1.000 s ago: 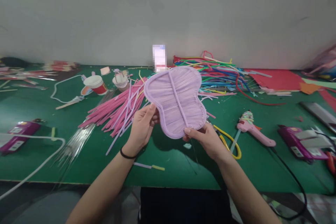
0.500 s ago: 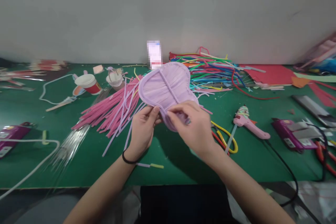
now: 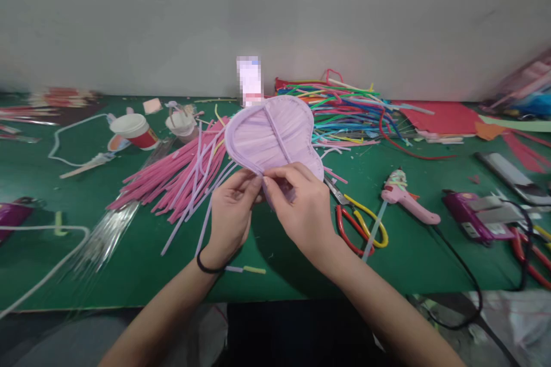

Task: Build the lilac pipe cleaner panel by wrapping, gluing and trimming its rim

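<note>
A lilac, rounded-lobed panel made of pipe cleaners (image 3: 269,132) is held up above the table. A thick raised edge runs around it and a straight strip crosses its face. My left hand (image 3: 232,212) pinches its lower left edge between thumb and fingers. My right hand (image 3: 303,200) is closed at the same edge, its thumb and forefinger tips beside the left thumb. The right hand hides the panel's lower part. Behind the left hand lie pink and lilac pipe cleaners (image 3: 172,175).
On the green table (image 3: 275,281) are red-and-yellow-handled scissors (image 3: 361,223), a pink glue gun (image 3: 411,203) and a purple device (image 3: 477,218). Multicoloured pipe cleaners (image 3: 344,106) lie at the back beside a lit phone (image 3: 249,80). A paper cup (image 3: 135,131) stands left, near a white cable (image 3: 47,281).
My right hand has moved left along the panel's edge, and its fingertips now meet my left thumb. The panel stays in my left hand. The view has shifted slightly.
</note>
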Tool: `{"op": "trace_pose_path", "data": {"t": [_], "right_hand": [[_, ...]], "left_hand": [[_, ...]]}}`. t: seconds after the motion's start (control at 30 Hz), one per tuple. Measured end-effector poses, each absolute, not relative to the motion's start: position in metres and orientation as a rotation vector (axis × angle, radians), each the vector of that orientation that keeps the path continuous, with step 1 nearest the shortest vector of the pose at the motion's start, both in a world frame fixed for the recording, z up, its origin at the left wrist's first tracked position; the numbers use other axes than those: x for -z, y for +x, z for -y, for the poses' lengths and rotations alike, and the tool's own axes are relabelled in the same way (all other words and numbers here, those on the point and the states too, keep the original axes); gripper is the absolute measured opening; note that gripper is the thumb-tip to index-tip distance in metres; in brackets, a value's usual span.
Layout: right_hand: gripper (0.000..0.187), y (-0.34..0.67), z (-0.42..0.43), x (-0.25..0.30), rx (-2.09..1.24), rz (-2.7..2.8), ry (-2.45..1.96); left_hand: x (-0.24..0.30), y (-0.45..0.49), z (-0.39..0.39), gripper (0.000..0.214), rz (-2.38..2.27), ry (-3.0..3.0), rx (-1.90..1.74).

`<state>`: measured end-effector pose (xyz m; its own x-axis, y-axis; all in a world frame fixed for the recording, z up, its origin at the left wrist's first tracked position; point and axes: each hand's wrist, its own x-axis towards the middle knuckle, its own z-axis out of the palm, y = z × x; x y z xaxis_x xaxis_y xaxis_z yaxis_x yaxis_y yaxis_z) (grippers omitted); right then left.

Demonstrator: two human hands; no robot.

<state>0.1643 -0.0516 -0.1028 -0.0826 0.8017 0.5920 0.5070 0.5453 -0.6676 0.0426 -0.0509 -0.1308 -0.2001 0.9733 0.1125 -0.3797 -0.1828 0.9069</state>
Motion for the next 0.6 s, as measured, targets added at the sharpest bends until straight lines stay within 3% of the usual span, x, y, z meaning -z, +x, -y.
{"op": "trace_pose_path", "data": {"t": [0.6], "right_hand": [[0.022, 0.177, 0.052, 0.11, -0.305, 1.916, -1.017]], "left_hand": [[0.133, 0.032, 0.041, 0.028, -0.906, 0.816, -1.51]]}}
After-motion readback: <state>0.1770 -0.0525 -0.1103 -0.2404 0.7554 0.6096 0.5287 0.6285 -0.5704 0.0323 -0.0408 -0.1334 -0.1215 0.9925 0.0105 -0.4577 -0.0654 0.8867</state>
